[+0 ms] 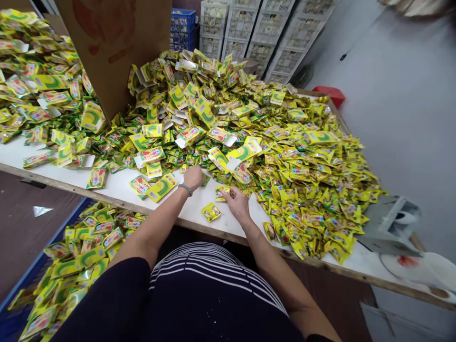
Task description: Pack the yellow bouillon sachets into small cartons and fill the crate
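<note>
My left hand (193,177), with a beaded bracelet on the wrist, is curled at the near edge of the heap. Its fingertips are hidden, so what they hold does not show. A green sachet (205,179) lies right beside it. Between thumb and fingers of my right hand (238,204) is a small yellow sachet (222,193), just over the white tabletop (192,209). Closer to me lies another yellow sachet (211,212), untouched. Several yellow-green boxes (162,187), some with flaps up, rest left of my left hand.
A large heap of yellow sachets (306,175) covers the table's right side. A cardboard sheet (121,52) stands upright in the heap at left. Below the table's left edge is a blue crate (21,289) of boxes. White crates (242,23) are stacked behind; a grey container (388,228) stands right.
</note>
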A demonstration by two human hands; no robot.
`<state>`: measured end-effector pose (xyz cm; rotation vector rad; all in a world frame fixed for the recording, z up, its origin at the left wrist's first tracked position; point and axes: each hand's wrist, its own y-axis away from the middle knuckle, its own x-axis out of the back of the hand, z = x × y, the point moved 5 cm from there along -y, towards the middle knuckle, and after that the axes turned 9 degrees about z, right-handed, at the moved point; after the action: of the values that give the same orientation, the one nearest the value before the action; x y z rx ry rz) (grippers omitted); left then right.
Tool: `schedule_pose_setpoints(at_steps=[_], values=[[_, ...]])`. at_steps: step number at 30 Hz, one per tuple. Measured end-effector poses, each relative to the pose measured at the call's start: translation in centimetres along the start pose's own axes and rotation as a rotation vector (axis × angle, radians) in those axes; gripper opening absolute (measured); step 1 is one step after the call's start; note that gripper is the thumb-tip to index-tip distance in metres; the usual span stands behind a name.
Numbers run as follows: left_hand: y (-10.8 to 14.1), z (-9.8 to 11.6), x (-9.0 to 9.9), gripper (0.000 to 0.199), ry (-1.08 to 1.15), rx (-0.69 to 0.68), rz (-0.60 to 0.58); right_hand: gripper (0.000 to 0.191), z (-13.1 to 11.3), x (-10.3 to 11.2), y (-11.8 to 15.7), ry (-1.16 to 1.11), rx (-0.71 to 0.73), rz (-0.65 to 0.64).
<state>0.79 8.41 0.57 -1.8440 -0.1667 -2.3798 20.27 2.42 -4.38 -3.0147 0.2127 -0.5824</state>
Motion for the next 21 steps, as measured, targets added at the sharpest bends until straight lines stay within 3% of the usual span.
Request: schedule_pose_setpoints(at_steps=[5, 9, 11, 14, 17, 19, 21], values=[[2.2, -2.4, 0.6, 0.046, 0.130, 0.092, 0.040, 0.040, -0.4, -1.5, 0.3, -0.331, -0.182, -0.093], [5.1, -3.2, 0.0, 0.043, 0.629, 0.220, 0.093, 0.039, -2.1, -3.0, 0.6, -0.636, -0.285, -0.108], [6.6, -2.7, -0.9, 0.041, 0.989, 0.246, 0.025, 0.041, -2.5, -3.8, 0.7, -0.691, -0.306, -0.112], [8.6, -1.8, -1.9, 0.044, 1.420, 0.322, -0.145, 0.042, -2.7, -4.8, 1.1, -0.612, -0.297, -0.149], [9.8, -1.6, -1.9, 0.046, 1.570, 0.380, -0.223, 0.040, -2.8, -4.8, 1.5, -0.410, -0.196, -0.131], [10.1, -1.9, -1.6, 0.047, 1.571, 0.377, -0.177, 0.036, -3.3, -4.6, 1.7, -0.287, -0.103, -0.089], [10.0, -2.4, -1.4, 0.047, 1.527, 0.402, -0.056, 0.033, -3.9, -4.6, 1.9, -0.227, -0.037, -0.068]])
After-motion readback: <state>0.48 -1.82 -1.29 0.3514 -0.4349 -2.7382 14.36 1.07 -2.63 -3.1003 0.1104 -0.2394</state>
